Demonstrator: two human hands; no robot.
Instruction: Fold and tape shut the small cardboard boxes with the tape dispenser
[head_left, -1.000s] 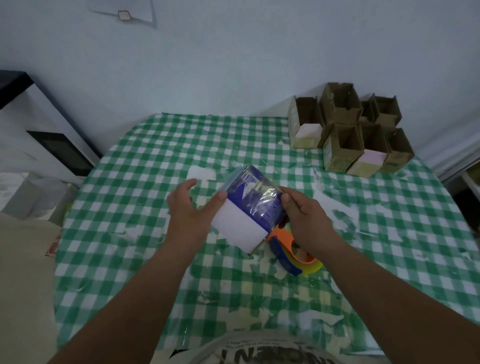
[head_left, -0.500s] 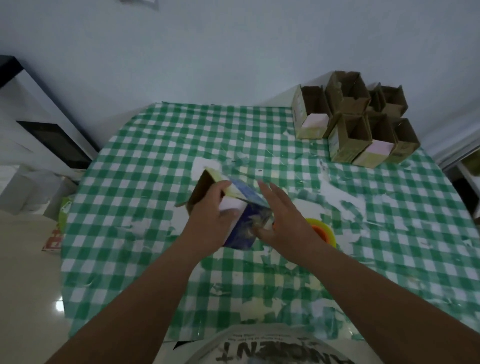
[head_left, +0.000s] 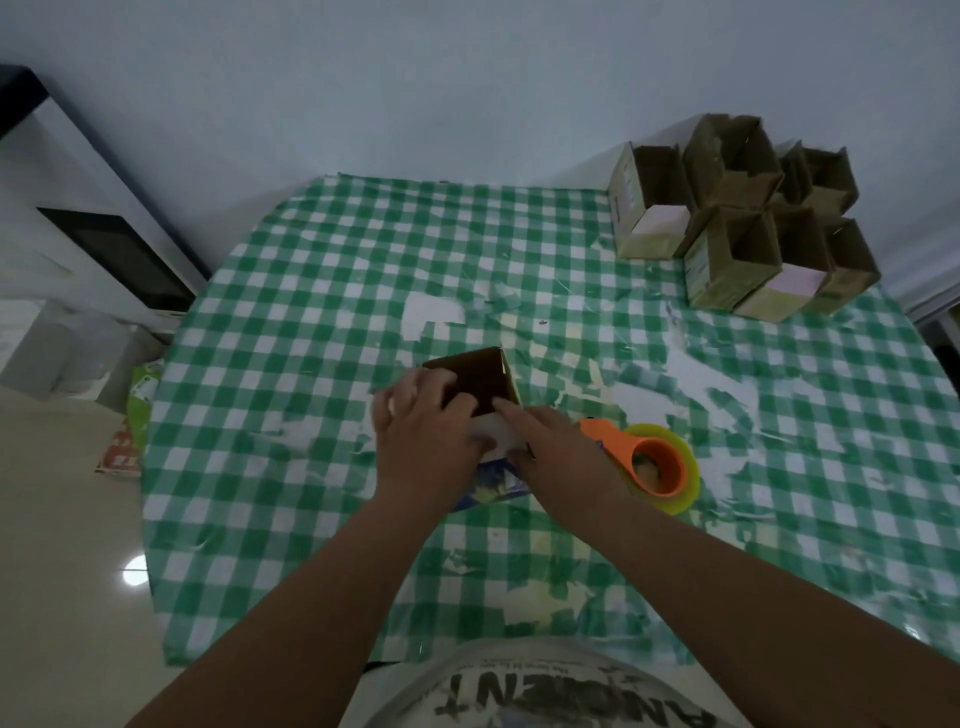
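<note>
At the middle of the green-and-white checked tablecloth (head_left: 322, 332), a small cardboard box with blue-and-white printed sides (head_left: 480, 387) stands with its brown inside open toward the far side. The left hand (head_left: 423, 431) curls over its near-left edge, gripping it; the right hand (head_left: 556, 452) presses its near-right side with fingers extended. The orange-and-yellow tape dispenser (head_left: 657, 465) lies just right of that hand. A cluster of open brown cardboard boxes (head_left: 743, 218) waits at the far right. The flaps may spring back if either hand lets go to reach for tape, leaving a crooked seam.
</note>
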